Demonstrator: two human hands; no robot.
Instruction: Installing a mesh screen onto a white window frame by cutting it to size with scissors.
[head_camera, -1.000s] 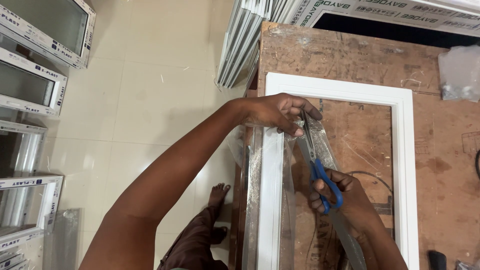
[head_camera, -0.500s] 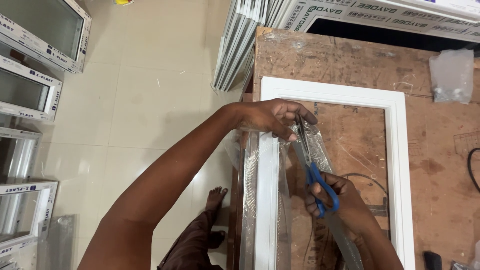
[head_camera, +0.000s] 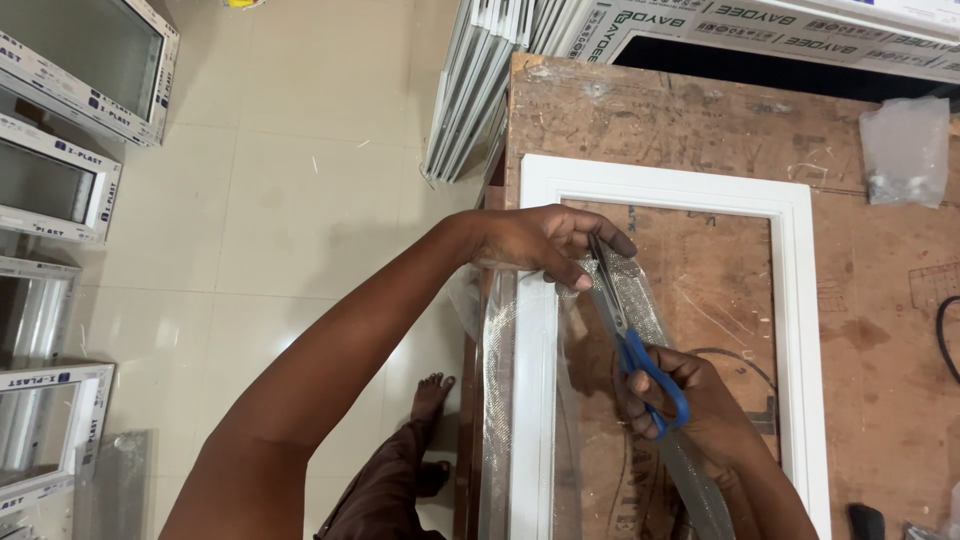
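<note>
A white rectangular frame (head_camera: 800, 300) lies flat on a worn wooden table (head_camera: 880, 330). A strip of grey mesh (head_camera: 640, 290) runs along the frame's left side. My left hand (head_camera: 540, 245) pinches the upper end of the mesh against the left rail. My right hand (head_camera: 690, 400) grips blue-handled scissors (head_camera: 625, 320), whose blades point up toward my left fingers and lie on the mesh. More mesh and clear film (head_camera: 498, 380) hang over the table's left edge.
Stacked white frame profiles (head_camera: 480, 80) lean at the table's far left corner. Several framed window units (head_camera: 60, 130) stand on the tiled floor at left. A clear plastic bag (head_camera: 905, 150) sits at the table's right. My bare foot (head_camera: 428, 395) shows below.
The view has shifted slightly. The scissors have advanced a little up the mesh toward my left hand, which keeps its pinch.
</note>
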